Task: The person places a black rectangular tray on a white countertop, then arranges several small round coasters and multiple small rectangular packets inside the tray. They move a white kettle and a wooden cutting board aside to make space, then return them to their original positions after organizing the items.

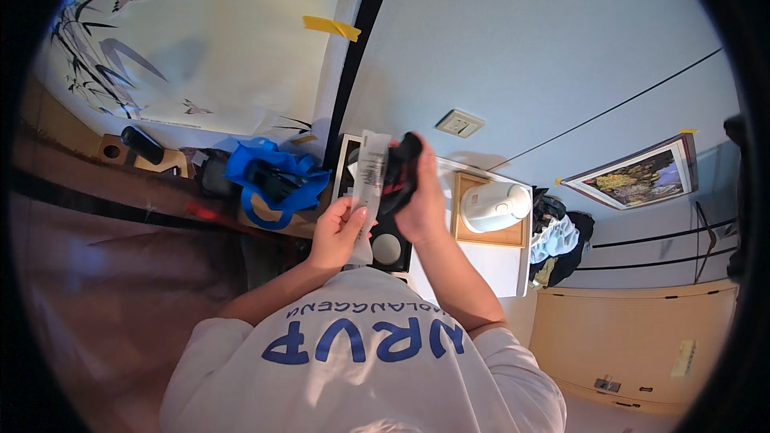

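My left hand (338, 233) grips a long, narrow translucent plastic packet (371, 174) that bears small print and stands roughly lengthwise in front of me. Close beside it on the right, my right hand (425, 198) holds a black item with red parts (400, 174); its exact kind cannot be told, and the packet covers some of its left side. Both hands are raised above a white-topped cabinet (490, 267). Below them lies a black object with a round pale disc (387, 249), partly hidden by the hands and packet.
A white electric kettle (490, 207) stands on a wooden tray (517, 239) at the right. At the left are a blue bag (313, 189) with dark contents and a black cylinder (142, 144). Clothes (556, 240) are heaped beyond the cabinet. A socket (460, 124) is on the wall.
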Demonstrator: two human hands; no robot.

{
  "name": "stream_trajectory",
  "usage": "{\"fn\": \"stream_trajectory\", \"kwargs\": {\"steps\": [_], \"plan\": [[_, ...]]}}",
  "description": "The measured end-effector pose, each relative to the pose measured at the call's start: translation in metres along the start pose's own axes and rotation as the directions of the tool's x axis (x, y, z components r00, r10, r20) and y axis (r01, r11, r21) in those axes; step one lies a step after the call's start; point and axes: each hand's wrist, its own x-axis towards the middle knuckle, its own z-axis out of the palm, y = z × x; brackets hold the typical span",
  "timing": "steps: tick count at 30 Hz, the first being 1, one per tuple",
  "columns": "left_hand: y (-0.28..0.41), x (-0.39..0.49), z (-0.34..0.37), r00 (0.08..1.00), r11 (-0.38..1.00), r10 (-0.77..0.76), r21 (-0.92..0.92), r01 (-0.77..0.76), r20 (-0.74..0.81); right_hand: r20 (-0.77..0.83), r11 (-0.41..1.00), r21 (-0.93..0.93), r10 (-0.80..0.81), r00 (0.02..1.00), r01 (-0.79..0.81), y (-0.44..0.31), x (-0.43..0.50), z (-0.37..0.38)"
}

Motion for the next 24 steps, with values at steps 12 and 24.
{"fn": "stream_trajectory", "kwargs": {"steps": [12, 24], "plan": [[-0.009, 0.032, -0.027, 0.990, 0.992, 0.127, -0.018, -0.126, 0.059, 0.148, 0.589, -0.796, -0.035, 0.988, 0.140, 0.009, -0.007, -0.004], [0.000, 0.058, -0.038, 0.973, 0.856, -0.225, -0.468, 0.219, 0.044, 0.184, 0.382, -0.920, 0.217, 0.959, 0.091, 0.034, 0.004, -0.004]]}}
